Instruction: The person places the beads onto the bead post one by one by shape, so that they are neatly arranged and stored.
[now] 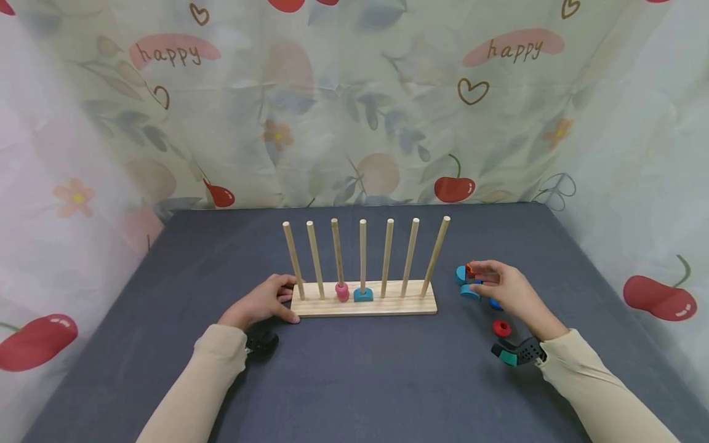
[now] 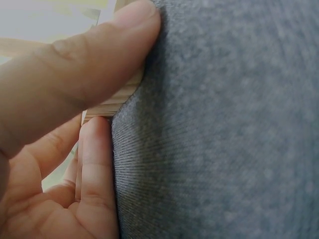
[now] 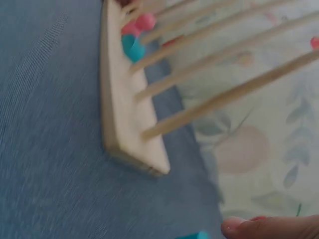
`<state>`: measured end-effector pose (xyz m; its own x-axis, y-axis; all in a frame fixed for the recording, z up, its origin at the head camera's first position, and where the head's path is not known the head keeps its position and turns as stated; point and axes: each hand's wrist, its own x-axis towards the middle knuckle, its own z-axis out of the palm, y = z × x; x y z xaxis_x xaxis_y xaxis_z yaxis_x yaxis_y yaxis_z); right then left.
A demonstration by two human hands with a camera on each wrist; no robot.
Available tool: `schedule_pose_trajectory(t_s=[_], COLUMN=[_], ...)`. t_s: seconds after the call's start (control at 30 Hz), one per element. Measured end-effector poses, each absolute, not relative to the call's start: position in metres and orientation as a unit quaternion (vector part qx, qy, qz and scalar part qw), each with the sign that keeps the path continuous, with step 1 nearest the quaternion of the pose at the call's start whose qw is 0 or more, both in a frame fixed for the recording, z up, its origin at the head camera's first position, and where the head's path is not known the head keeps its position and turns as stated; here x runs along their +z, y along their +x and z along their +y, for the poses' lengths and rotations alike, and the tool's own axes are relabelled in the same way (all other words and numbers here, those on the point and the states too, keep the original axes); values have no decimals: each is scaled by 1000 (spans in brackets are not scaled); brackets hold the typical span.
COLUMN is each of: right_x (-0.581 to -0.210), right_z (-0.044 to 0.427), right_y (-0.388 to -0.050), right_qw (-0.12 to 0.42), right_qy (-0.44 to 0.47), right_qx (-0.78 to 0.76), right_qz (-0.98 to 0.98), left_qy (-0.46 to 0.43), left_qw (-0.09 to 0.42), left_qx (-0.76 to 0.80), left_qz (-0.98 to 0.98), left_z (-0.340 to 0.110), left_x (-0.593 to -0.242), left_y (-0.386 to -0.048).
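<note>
A wooden peg rack (image 1: 388, 306) with several upright pegs stands on the dark cloth. My left hand (image 1: 268, 300) holds its left end, thumb at the front edge and fingers behind; in the left wrist view the thumb (image 2: 84, 69) lies across the wood. A pink bead piece (image 1: 342, 292) sits on the third peg from the left, and a blue half-round block (image 1: 363, 295) on the fourth. My right hand (image 1: 506, 289) hovers over loose pieces, thumb and fingers apart. At its fingertips are an orange-red piece (image 1: 469, 269) and a light blue block (image 1: 471, 291).
Another light blue piece (image 1: 461, 275) lies left of the right hand's fingertips. A darker blue piece (image 1: 495, 304) shows under the right hand, and a red ring (image 1: 501, 328) lies nearer the wrist. A patterned curtain (image 1: 354, 123) encloses the back and sides of the table.
</note>
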<state>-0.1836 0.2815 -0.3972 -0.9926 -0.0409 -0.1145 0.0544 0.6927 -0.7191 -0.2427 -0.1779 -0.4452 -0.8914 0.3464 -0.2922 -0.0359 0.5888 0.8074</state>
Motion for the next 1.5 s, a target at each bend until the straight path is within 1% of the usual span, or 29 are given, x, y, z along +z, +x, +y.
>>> schedule_pose_trajectory(t_s=[0.13,0.37,0.5,0.77,1.0,1.13,1.23,1.5], right_x=[-409,-422,-423,-421,-418,-410,-400,-355], right_z=[289,297,295,293,298,299,297,286], right_y=[-188,-193,-196,-196,-195,-192,-191,-187], right_qw=[69,48,46,57,76,84,78,32], right_qy=[14,-9,-14,-7,-6,1,7,11], right_qx=[-358,-314,-296,-281,-301,-318,-324,-369], right_qz=[931,948,954,958,951,944,943,929], left_qy=[88,85,85,85,89,91,94,95], left_qw=[215,212,212,215,215,213,212,210], left_qx=[445,443,444,446,446,446,446,444], left_qz=[865,867,867,865,864,864,865,866], left_z=[-176,-175,-175,-174,-172,-172,-173,-177], left_x=[-445,-445,-444,-443,-444,-444,-444,-444], left_y=[-242,-242,-242,-241,-241,-241,-242,-242])
